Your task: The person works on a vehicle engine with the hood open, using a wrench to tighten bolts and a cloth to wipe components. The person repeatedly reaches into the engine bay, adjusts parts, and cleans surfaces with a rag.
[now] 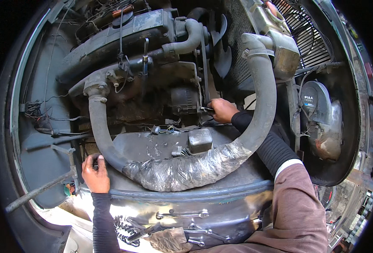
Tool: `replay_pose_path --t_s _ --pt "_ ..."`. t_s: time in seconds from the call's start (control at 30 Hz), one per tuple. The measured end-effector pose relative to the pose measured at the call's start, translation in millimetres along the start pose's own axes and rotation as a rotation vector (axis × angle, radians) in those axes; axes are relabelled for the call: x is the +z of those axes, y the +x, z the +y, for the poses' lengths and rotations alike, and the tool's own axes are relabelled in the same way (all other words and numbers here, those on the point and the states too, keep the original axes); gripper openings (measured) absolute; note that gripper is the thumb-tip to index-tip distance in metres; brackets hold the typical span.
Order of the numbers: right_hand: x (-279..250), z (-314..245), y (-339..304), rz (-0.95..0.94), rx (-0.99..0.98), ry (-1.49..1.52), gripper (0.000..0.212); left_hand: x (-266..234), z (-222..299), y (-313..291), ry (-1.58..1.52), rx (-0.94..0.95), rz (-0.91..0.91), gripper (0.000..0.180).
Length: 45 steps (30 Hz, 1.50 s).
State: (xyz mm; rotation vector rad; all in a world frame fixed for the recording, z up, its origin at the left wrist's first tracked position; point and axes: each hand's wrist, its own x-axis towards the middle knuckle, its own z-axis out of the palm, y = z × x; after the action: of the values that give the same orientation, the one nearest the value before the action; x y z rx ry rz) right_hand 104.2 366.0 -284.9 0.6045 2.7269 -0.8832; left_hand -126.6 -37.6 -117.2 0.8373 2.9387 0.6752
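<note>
My right hand [222, 110] reaches deep into the engine bay, its fingers closed round a thin silver metal tool [206, 109] beside the belt and the alternator [184, 100]. Most of that tool is hidden, so its kind is unclear. At the left, my left hand [95, 173] is above the inner fender edge with its fingers curled together; what they hold, if anything, I cannot make out. A large grey hose [262, 88] curves between my arms, its lower bend wrapped in clear plastic [182, 170]. My right forearm passes beneath its right side.
Fan blades [223, 50] and a radiator [235, 31] stand at the back. Several wrenches [182, 214], a coiled black cord [125, 230] and a dirty glove [169, 240] lie on the near body panel. A round horn [315, 101] is at the right, a metal bar [39, 192] at the left.
</note>
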Motion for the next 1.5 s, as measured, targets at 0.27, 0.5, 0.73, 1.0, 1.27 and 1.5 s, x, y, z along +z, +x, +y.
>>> replay_pose_path --t_s 0.27,0.5,0.73,1.0,1.27,1.5 --pt "18.1 16.0 -11.9 0.311 -0.049 -0.057 0.062 3.4 -2.7 3.3 -0.026 -0.024 -0.007 0.014" --pt "-22.7 15.5 -9.8 0.046 0.405 0.347 0.030 3.6 2.1 4.2 -0.032 -0.020 -0.011 0.016" --pt "-18.7 -5.9 7.1 -0.282 0.679 0.715 0.042 4.4 -4.9 2.6 -0.007 0.006 0.003 0.017" --pt "-12.4 -10.8 -2.4 -0.102 0.630 0.690 0.036 3.8 -0.7 2.5 -0.025 -0.025 -0.016 0.017" --pt "-4.3 -7.6 13.6 -0.292 0.713 0.994 0.035 5.6 -7.2 2.3 -0.048 -0.038 -0.003 0.017" --pt "8.3 2.7 2.3 -0.077 0.673 1.053 0.030 5.0 -2.7 2.4 -0.026 -0.031 0.004 0.016"
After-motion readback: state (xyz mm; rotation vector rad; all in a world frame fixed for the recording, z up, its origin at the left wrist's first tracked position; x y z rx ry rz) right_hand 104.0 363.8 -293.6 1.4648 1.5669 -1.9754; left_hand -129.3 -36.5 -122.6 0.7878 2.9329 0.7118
